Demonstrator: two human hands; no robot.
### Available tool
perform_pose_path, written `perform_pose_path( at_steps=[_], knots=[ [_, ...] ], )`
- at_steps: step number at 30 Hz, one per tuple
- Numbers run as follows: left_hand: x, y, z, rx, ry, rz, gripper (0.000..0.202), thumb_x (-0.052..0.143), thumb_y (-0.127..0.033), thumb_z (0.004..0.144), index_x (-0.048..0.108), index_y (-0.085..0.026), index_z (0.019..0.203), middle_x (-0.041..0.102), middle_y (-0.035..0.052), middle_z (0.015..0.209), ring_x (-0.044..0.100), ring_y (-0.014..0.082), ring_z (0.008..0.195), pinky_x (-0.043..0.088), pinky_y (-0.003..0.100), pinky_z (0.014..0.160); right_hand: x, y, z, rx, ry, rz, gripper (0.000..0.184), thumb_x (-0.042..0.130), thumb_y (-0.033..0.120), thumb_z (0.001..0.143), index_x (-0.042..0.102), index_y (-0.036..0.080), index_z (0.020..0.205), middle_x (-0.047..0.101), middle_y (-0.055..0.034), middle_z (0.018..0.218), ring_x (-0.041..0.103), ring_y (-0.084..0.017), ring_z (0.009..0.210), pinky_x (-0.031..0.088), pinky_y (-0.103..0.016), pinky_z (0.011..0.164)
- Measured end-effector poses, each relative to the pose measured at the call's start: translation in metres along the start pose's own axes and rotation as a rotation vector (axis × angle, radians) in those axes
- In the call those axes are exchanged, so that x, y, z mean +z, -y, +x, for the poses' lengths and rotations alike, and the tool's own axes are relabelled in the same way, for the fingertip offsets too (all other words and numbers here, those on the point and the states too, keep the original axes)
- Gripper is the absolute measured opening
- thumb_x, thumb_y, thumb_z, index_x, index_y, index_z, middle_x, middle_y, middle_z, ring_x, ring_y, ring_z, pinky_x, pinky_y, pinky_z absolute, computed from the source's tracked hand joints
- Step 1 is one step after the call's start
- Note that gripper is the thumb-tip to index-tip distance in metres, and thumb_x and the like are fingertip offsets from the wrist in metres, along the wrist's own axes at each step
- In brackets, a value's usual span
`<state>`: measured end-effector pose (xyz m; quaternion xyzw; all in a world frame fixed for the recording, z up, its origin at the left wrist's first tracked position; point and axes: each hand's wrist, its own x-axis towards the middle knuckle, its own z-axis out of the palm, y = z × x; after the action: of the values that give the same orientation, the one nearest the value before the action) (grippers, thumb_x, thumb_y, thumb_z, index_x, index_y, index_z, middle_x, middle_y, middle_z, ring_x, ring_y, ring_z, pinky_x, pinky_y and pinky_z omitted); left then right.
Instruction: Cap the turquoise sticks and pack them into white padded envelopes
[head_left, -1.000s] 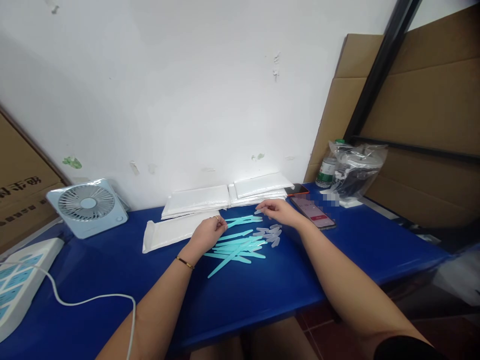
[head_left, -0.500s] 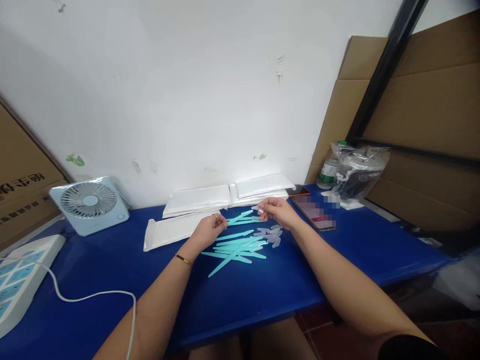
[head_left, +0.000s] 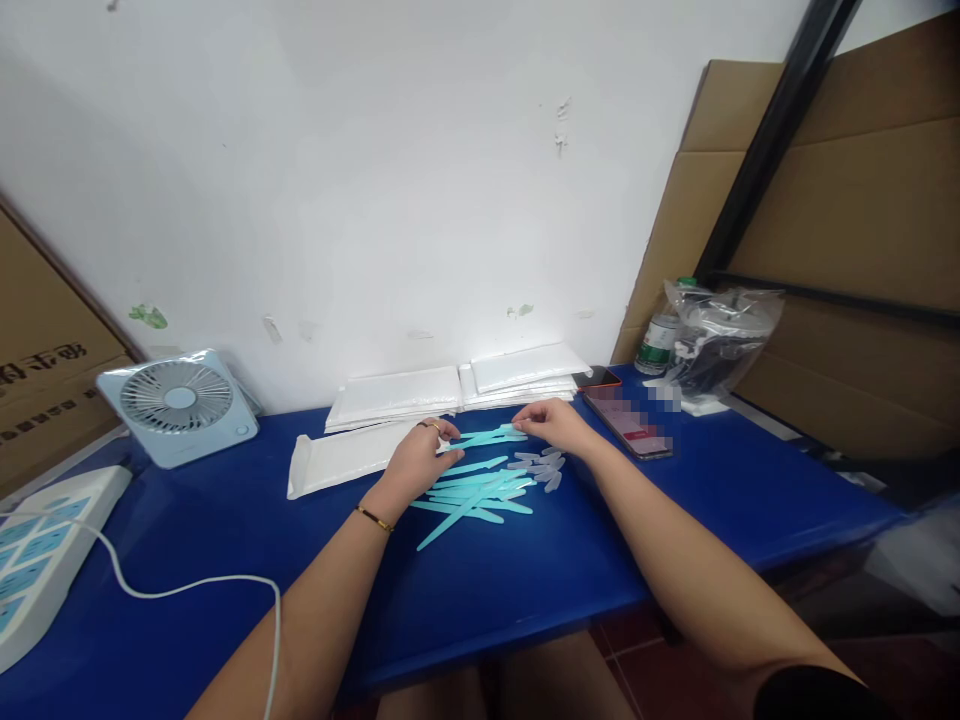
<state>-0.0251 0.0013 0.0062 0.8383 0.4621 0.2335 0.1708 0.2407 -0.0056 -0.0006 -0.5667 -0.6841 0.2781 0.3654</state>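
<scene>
Turquoise plastic sticks [head_left: 472, 492] are lying in a loose pile between the hands and slightly nearer the wearer. The left hand [head_left: 420, 462] is holding thumb and forefinger parted near the upper stick's [head_left: 487, 436] left end; the right hand [head_left: 553, 422] is pinching its right end. Under both hands, a blue tabletop [head_left: 510, 590] is extending toward a white wall [head_left: 375, 200] beyond them.

Two hands [head_left: 417, 462], one fan [head_left: 178, 398], one bottle [head_left: 657, 346]
</scene>
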Motion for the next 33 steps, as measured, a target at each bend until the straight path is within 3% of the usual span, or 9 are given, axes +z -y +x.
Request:
perform_pose_path(
  at_steps=[2,5,7,9,14,21,33],
  knots=[
    [-0.003,0.001,-0.003,0.044,0.087,0.032,0.027,0.062,-0.040,0.071,0.063,-0.022,0.090,0.062,0.0023,0.091,0.057,0.0184,0.083,0.043,0.027,0.068,-0.007,-0.001,-0.002,-0.039,-0.009,-0.184,0.023,0.066,0.036,0.068,0.072,0.017,0.080,0.064,-0.0024,0.070,0.054,-0.013,0.062,0.040,-0.024,0.058],
    [-0.004,0.003,-0.005,0.059,0.194,0.083,0.018,0.062,-0.036,0.071,0.065,-0.022,0.081,0.063,0.0010,0.083,0.058,0.0170,0.078,0.042,0.025,0.062,-0.012,0.001,-0.006,-0.093,0.183,-0.271,0.017,0.068,0.033,0.065,0.072,0.018,0.073,0.065,-0.0027,0.077,0.056,-0.014,0.069,0.040,-0.023,0.059],
    [-0.002,0.003,-0.004,0.060,0.215,0.137,0.013,0.059,-0.033,0.074,0.065,-0.022,0.078,0.063,0.0005,0.080,0.058,0.0160,0.074,0.040,0.024,0.059,-0.011,0.001,-0.009,-0.075,0.307,-0.277,0.016,0.069,0.031,0.064,0.071,0.018,0.072,0.065,-0.0027,0.077,0.057,-0.015,0.069,0.040,-0.022,0.058],
    [0.000,0.002,-0.002,0.084,0.197,0.213,0.012,0.055,-0.029,0.077,0.065,-0.021,0.075,0.064,0.0010,0.079,0.058,0.0155,0.071,0.038,0.024,0.059,-0.008,0.001,-0.010,-0.045,0.344,-0.278,0.016,0.069,0.030,0.063,0.069,0.017,0.072,0.066,-0.0030,0.077,0.058,-0.014,0.068,0.040,-0.022,0.057],
    [0.002,0.001,-0.001,0.133,0.126,0.346,0.022,0.045,-0.024,0.084,0.062,-0.019,0.072,0.065,0.0039,0.085,0.057,0.0151,0.069,0.037,0.025,0.061,-0.004,0.000,-0.009,-0.006,0.353,-0.218,0.009,0.060,0.023,0.069,0.063,0.017,0.074,0.067,-0.0012,0.073,0.059,-0.013,0.065,0.041,-0.020,0.054],
    [0.001,0.004,-0.003,0.105,0.051,0.305,0.023,0.041,-0.030,0.088,0.060,-0.021,0.079,0.065,0.0024,0.083,0.058,0.0166,0.073,0.038,0.026,0.065,-0.005,0.000,-0.008,-0.034,0.305,-0.327,0.010,0.063,0.020,0.065,0.067,0.018,0.075,0.065,-0.0006,0.073,0.057,-0.012,0.064,0.038,-0.021,0.054],
    [-0.002,-0.002,-0.003,0.092,0.055,0.277,0.024,0.039,-0.029,0.089,0.060,-0.019,0.082,0.064,0.0041,0.085,0.058,0.0170,0.075,0.039,0.027,0.066,0.001,0.010,-0.007,-0.149,0.187,-0.225,0.013,0.058,0.025,0.074,0.065,0.017,0.082,0.060,0.0001,0.069,0.052,-0.011,0.062,0.039,-0.022,0.060]
  ],
)
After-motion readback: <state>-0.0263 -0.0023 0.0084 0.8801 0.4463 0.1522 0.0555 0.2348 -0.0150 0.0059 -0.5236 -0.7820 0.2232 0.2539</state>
